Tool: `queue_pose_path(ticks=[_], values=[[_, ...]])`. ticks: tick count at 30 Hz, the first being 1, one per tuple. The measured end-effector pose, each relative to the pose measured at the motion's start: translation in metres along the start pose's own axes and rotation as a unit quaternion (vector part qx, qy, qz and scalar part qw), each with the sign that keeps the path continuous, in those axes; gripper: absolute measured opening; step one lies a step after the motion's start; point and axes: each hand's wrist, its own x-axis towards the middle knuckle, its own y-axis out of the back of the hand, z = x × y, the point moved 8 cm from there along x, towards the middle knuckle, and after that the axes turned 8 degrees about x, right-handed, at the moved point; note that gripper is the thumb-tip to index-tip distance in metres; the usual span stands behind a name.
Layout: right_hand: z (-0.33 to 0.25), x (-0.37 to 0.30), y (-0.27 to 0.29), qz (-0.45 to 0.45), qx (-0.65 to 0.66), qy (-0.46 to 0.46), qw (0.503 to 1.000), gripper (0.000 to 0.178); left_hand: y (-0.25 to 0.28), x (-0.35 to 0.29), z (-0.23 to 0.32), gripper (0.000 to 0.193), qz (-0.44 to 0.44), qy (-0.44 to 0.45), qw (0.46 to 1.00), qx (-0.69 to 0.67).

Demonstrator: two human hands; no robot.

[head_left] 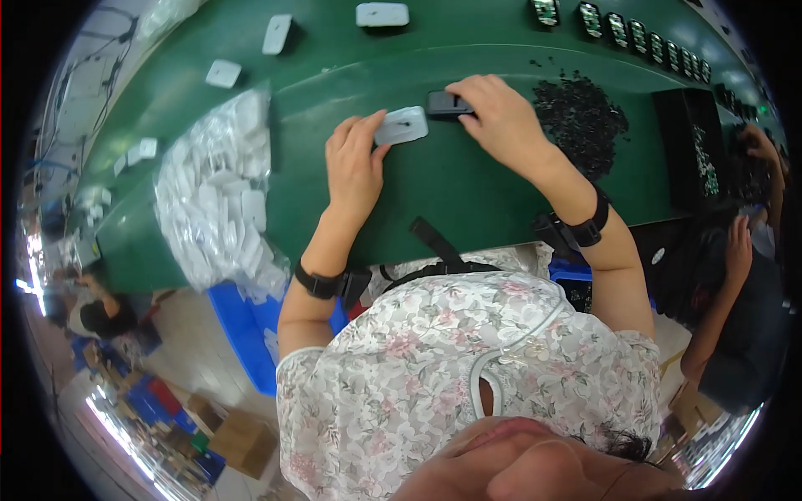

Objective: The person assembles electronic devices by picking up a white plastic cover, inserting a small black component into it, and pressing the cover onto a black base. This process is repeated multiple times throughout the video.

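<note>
My left hand (352, 163) grips the near-left end of a white plastic casing (411, 123), a shallow rounded rectangle with a small dark mark in its middle. Just to the right, my right hand (505, 121) has its thumb and fingers closed on a black rectangular casing (439, 104), whose right end they cover. Both pieces are close together at the green tabletop (468, 184); whether they rest on it I cannot tell. A heap of small black parts (576, 121) lies to the right of my right hand.
On the left lies a clear bag of white casings (221, 188). Loose white casings, one a white shell (382, 14), sit at the far side. A row of green circuit boards (618, 30) lines the far right, near a black bin (687, 142). A co-worker's arm (723, 292) is at right.
</note>
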Motion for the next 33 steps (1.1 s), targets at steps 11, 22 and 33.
queue_pose_path(ticks=[11,22,33], values=[[-0.032,0.016,-0.015,0.023,0.065,0.048,0.996,0.037,0.0,-0.01,-0.03,0.055,0.014,0.071,0.988,-0.138],[-0.059,0.015,-0.049,-0.038,-0.02,0.076,0.996,0.037,0.003,-0.012,-0.019,0.059,-0.029,-0.015,0.994,-0.101],[-0.05,0.008,-0.035,-0.021,0.019,0.054,0.998,0.043,0.008,-0.002,0.0,0.051,-0.031,-0.058,0.998,-0.008]])
